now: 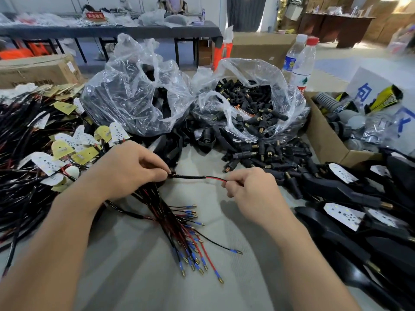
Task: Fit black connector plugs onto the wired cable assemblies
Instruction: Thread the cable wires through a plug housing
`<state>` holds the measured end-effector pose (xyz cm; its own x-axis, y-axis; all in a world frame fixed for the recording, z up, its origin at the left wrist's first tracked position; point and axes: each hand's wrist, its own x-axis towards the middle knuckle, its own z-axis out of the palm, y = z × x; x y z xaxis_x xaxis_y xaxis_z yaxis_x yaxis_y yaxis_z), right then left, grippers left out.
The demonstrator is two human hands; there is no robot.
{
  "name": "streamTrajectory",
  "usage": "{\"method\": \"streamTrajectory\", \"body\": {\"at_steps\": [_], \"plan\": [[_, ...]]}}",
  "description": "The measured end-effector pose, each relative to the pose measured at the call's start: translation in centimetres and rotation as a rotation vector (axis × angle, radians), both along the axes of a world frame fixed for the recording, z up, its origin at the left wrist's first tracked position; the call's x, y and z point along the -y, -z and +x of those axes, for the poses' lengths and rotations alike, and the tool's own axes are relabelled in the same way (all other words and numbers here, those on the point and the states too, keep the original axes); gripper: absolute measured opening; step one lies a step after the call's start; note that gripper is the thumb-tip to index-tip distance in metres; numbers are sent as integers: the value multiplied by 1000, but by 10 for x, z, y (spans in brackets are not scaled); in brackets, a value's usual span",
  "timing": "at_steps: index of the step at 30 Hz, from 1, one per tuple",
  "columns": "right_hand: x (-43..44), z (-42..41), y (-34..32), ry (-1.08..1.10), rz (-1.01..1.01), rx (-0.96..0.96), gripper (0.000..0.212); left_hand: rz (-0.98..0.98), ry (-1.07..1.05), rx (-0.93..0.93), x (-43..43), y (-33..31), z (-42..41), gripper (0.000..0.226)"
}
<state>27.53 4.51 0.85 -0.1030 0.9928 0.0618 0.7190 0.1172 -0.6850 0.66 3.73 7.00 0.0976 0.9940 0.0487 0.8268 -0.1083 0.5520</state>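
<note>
- A fanned bundle of cable assemblies (188, 239), red and black wires tipped with blue sleeves and brass pins, lies on the grey counter (139, 277) nearest the camera, between the person's two forearms.
- Both hands work a single cable (197, 177) just above that bundle. The left hand (132, 167) pinches the black-sheathed end between thumb and forefinger, over the spot where the bundle's wires gather.
- The right hand (249, 187), fingers curled, pinches the thin red wire that emerges from the sheath. The wire's tip is hidden inside the fingers, so it is unclear whether a plug is also held there.
- To the right, finished black housings (350, 198) with white dotted boards are heaped along the counter's edge.
- To the left, a tangled pile of wired boards (45, 153), white and yellow, spreads across the counter.
- Beyond the hands, loose black connector plugs (265, 156) with brass ends spill onto the counter.
- Behind them, an open clear plastic bag (251, 102) holds many more plugs. A second clear bag (134, 95) beside it, to the left, contains dark parts too blurred to identify.
- A cardboard box (325, 135) of grey fittings stands at right, with two water bottles (303, 63) behind the plug bag.
- A long dark table (112, 30) strewn with goods crosses the far background.
</note>
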Motion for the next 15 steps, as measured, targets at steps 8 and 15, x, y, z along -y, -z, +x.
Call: {"method": "streamTrajectory", "body": {"at_steps": [8,15], "plan": [[6,-8,-2,-72,60,-25,19,36,67,-51,3,9,36,25],[11,-8,-12,-77,32,-138,10,93,78,93,4,19,50,23]]}}
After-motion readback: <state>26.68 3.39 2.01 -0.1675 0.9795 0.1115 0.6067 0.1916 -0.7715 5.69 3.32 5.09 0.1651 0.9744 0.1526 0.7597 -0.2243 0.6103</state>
